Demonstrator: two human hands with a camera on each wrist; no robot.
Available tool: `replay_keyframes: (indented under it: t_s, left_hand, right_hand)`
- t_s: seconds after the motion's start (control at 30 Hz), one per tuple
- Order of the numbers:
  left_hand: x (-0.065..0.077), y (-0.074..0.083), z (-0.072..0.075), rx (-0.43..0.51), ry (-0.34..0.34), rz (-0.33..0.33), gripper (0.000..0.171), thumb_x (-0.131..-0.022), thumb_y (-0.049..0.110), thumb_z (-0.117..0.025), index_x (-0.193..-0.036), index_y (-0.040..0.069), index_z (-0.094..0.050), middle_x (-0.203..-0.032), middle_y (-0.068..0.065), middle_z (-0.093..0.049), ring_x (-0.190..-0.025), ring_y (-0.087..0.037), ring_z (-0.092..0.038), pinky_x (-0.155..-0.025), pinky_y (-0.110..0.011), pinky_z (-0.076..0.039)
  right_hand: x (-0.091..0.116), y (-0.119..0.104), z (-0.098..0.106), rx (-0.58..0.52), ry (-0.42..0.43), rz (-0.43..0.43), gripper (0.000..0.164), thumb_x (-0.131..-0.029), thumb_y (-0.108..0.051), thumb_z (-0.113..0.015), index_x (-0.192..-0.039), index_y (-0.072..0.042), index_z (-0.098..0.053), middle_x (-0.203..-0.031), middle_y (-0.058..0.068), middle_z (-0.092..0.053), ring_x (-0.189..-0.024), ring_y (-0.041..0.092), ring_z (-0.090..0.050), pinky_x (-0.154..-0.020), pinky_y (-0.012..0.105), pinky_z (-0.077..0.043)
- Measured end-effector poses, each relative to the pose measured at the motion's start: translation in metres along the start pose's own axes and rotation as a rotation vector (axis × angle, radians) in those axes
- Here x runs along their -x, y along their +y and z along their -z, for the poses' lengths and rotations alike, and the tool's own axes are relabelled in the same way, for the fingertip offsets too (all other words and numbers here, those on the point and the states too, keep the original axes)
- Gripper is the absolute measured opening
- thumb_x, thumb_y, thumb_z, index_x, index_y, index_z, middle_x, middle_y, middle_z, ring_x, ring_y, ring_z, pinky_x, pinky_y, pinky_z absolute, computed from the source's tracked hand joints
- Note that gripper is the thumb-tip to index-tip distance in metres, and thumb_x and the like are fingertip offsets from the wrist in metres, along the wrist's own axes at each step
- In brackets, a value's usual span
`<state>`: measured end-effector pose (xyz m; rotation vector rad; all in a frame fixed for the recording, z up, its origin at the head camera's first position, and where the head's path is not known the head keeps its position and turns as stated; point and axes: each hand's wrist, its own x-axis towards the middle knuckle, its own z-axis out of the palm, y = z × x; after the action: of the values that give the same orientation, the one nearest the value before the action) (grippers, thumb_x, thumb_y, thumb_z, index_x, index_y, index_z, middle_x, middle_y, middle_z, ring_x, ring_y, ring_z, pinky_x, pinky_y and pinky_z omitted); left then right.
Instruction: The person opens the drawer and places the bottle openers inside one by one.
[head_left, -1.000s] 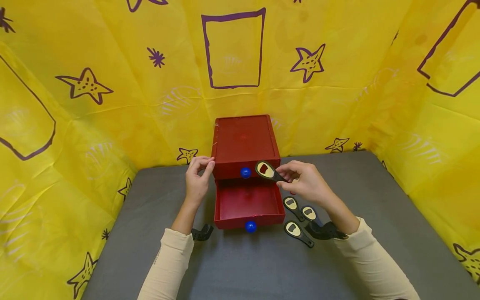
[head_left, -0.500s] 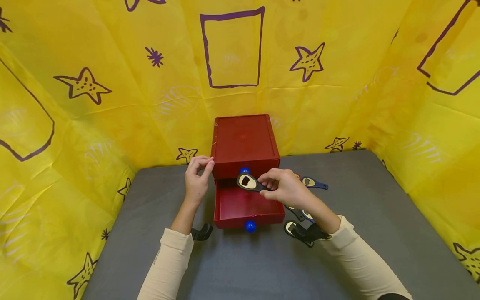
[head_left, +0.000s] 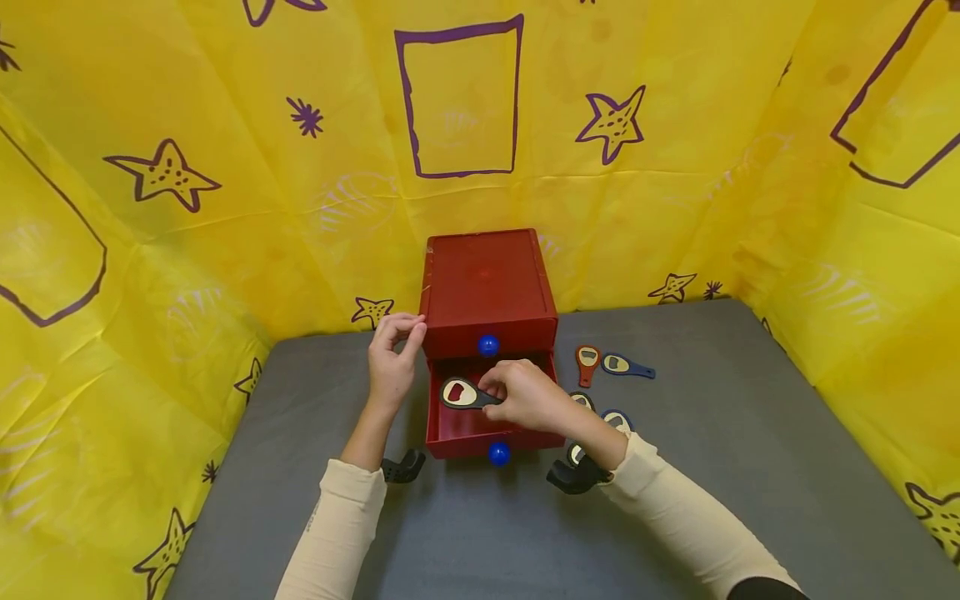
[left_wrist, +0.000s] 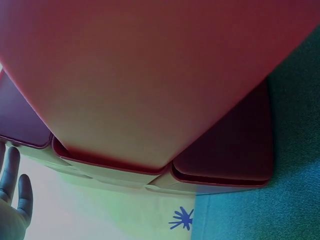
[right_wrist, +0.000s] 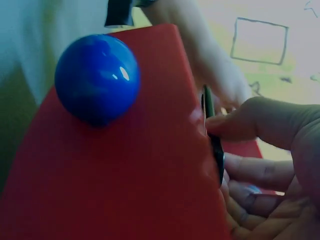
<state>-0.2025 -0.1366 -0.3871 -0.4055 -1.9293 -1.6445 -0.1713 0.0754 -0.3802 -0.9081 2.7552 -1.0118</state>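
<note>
My right hand [head_left: 525, 398] pinches a black bottle opener [head_left: 457, 393] by its handle, its cream-faced head pointing left. Both are over the pulled-out lower drawer [head_left: 453, 447] of a red drawer unit [head_left: 483, 283]. In the right wrist view the opener [right_wrist: 218, 155] shows edge-on between thumb and fingers, behind the drawer's front wall with its blue knob [right_wrist: 97, 80]. My left hand [head_left: 392, 358] touches the unit's left front corner with its fingertips. In the left wrist view, fingers [left_wrist: 10, 172] appear beside the red side.
Right of the unit lie a red bottle opener [head_left: 588, 364] and a blue one [head_left: 628, 366]. More openers [head_left: 617, 419] lie partly hidden under my right forearm. The upper drawer with its blue knob [head_left: 489, 346] is closed. A yellow patterned cloth [head_left: 322, 250] stands behind the grey table [head_left: 315, 400].
My right hand has carried the black bottle opener left and down, from in front of the upper drawer to the lower drawer. The left hand has stayed at the unit's corner.
</note>
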Motion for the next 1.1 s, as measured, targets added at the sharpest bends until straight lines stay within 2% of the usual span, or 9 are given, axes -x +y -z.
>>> replay_keyframes:
  t_s: [0.3,0.43,0.57,0.67,0.77,0.83,0.93,1.0,1.1]
  left_hand:
    - [0.001,-0.001,0.0,-0.001,0.0,0.012,0.016,-0.09,-0.004,-0.063,-0.099,-0.016,-0.065,-0.105,-0.031,-0.057,-0.093,0.001,-0.054,-0.084,-0.013,-0.048]
    - [0.001,-0.001,0.0,0.012,0.006,0.005,0.015,-0.089,-0.006,-0.063,-0.098,-0.017,-0.064,-0.104,-0.03,-0.057,-0.093,0.001,-0.054,-0.083,-0.012,-0.048]
    - [0.001,-0.007,0.0,0.015,0.01,-0.001,0.014,-0.089,-0.006,-0.062,-0.098,-0.017,-0.065,-0.103,-0.027,-0.057,-0.093,0.0,-0.053,-0.083,-0.013,-0.048]
    - [0.0,-0.02,0.0,0.014,0.016,-0.004,0.013,-0.089,-0.006,-0.063,-0.098,-0.014,-0.066,-0.103,-0.024,-0.058,-0.093,-0.001,-0.053,-0.083,-0.016,-0.048]
    - [0.0,-0.023,0.0,0.017,0.015,0.0,0.012,-0.089,-0.006,-0.063,-0.098,-0.014,-0.065,-0.103,-0.025,-0.057,-0.094,-0.002,-0.053,-0.083,-0.016,-0.048]
    - [0.0,-0.014,0.0,0.014,0.01,0.01,0.013,-0.089,-0.007,-0.062,-0.098,-0.016,-0.064,-0.103,-0.027,-0.057,-0.093,0.0,-0.053,-0.083,-0.015,-0.047]
    - [0.0,-0.003,0.0,0.001,0.0,0.013,0.014,-0.089,-0.006,-0.062,-0.098,-0.017,-0.064,-0.103,-0.03,-0.056,-0.093,0.001,-0.053,-0.083,-0.013,-0.047]
    - [0.0,0.0,0.0,-0.007,-0.004,0.017,0.015,-0.09,-0.005,-0.062,-0.099,-0.017,-0.064,-0.104,-0.031,-0.056,-0.093,0.001,-0.053,-0.083,-0.013,-0.047]
    - [0.0,0.001,0.0,-0.007,-0.006,0.02,0.016,-0.09,-0.005,-0.062,-0.1,-0.017,-0.064,-0.105,-0.032,-0.056,-0.093,0.001,-0.053,-0.083,-0.013,-0.047]
  right_hand:
    - [-0.014,-0.006,-0.021,0.048,-0.017,-0.094,0.026,-0.074,-0.013,-0.079,-0.097,-0.002,-0.075,-0.085,0.007,-0.071,-0.079,0.019,-0.058,-0.073,0.032,-0.05]
    - [-0.017,-0.006,-0.026,0.062,-0.026,-0.128,0.023,-0.075,-0.013,-0.079,-0.095,-0.002,-0.075,-0.081,0.007,-0.07,-0.077,0.02,-0.058,-0.07,0.033,-0.05]
    - [-0.02,-0.005,-0.031,0.094,-0.06,-0.147,0.008,-0.075,-0.009,-0.078,-0.077,-0.004,-0.072,-0.066,0.002,-0.062,-0.064,0.017,-0.051,-0.057,0.028,-0.041]
    - [-0.023,-0.005,-0.036,0.13,-0.087,-0.162,0.018,-0.075,-0.007,-0.077,-0.062,-0.008,-0.064,-0.056,-0.002,-0.05,-0.057,0.015,-0.043,-0.051,0.024,-0.032]
    - [-0.026,-0.005,-0.039,0.153,-0.1,-0.17,0.027,-0.075,-0.008,-0.077,-0.056,-0.008,-0.058,-0.052,-0.003,-0.041,-0.055,0.014,-0.039,-0.049,0.024,-0.027]
    - [-0.027,-0.006,-0.04,0.145,-0.102,-0.173,0.024,-0.077,-0.011,-0.077,-0.059,-0.007,-0.062,-0.053,-0.002,-0.045,-0.054,0.014,-0.041,-0.049,0.023,-0.03]
    - [-0.027,-0.004,-0.038,0.096,-0.096,-0.177,0.015,-0.082,-0.018,-0.077,-0.076,-0.005,-0.073,-0.063,0.0,-0.059,-0.06,0.014,-0.05,-0.053,0.023,-0.04]
    - [-0.024,-0.003,-0.032,0.058,-0.087,-0.167,0.017,-0.084,-0.021,-0.075,-0.089,-0.005,-0.076,-0.076,0.002,-0.069,-0.068,0.014,-0.056,-0.061,0.025,-0.047]
    - [-0.015,-0.001,-0.019,0.005,-0.053,-0.125,0.023,-0.086,-0.024,-0.074,-0.1,-0.006,-0.076,-0.09,0.004,-0.073,-0.08,0.016,-0.06,-0.072,0.028,-0.051]
